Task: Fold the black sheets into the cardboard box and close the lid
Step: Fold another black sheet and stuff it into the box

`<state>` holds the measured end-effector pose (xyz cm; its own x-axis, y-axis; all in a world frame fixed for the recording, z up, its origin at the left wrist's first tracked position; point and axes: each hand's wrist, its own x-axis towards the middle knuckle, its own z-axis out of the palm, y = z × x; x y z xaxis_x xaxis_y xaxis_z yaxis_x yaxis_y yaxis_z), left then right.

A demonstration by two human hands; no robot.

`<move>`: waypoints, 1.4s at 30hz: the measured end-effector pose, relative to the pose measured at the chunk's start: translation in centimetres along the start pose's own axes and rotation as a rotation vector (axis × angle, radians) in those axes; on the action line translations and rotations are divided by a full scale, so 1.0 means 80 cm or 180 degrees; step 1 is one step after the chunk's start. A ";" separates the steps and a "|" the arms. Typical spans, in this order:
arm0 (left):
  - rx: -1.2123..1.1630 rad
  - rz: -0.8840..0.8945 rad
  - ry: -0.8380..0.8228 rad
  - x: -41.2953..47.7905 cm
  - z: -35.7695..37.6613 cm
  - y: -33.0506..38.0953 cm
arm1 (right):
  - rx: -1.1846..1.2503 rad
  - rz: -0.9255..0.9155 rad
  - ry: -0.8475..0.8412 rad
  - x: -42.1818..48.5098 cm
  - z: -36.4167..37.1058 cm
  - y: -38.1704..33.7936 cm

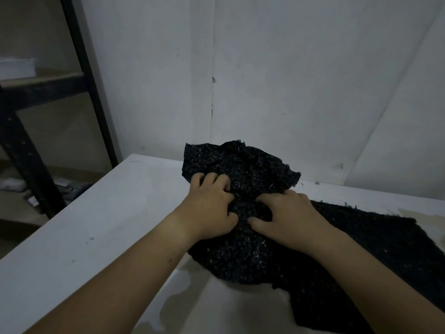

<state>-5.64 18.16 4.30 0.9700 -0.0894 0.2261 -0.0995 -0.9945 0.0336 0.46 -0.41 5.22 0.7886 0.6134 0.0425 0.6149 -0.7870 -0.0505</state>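
Note:
A black, rough-textured sheet (243, 169) is bunched into a mound in the middle of the white table (101, 225). My left hand (209, 206) grips the mound's left side with curled fingers. My right hand (289, 218) grips its right side, fingers dug into the fabric. Both hands sit close together on top of the bunch. More black sheet (375, 249) lies flat on the table to the right, under my right forearm. No cardboard box shows; whatever is beneath the bunched sheet is hidden.
A white wall (289, 80) stands right behind the table. A dark metal shelf rack (79, 56) with a wooden shelf stands at the left, beyond the table's left edge. The table surface near me has pale stains (216, 309).

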 end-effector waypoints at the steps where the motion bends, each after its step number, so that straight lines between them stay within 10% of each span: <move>1: 0.0027 0.0026 -0.0022 0.000 -0.001 0.001 | 0.0010 -0.0074 0.0290 -0.004 -0.001 0.001; 17: -0.0383 -0.0058 -0.0792 0.012 0.012 -0.005 | 0.0001 -0.0029 0.0064 0.006 0.012 0.002; 24: -0.0260 0.0111 0.0192 0.009 0.009 -0.004 | 0.0010 0.0235 -0.0771 0.028 0.018 -0.006; 31: -0.0391 0.0021 0.0131 0.011 0.012 -0.003 | 0.0058 -0.0315 0.1132 0.001 0.000 0.005; 42: -0.0199 0.0092 0.0210 0.006 0.016 -0.001 | -0.0048 -0.0188 0.0225 0.006 0.016 0.017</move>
<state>-4.91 18.12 3.19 0.9500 -0.1123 0.2914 -0.1430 -0.9859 0.0865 1.66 -1.09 3.91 0.7486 0.6529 0.1153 0.6597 -0.7509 -0.0309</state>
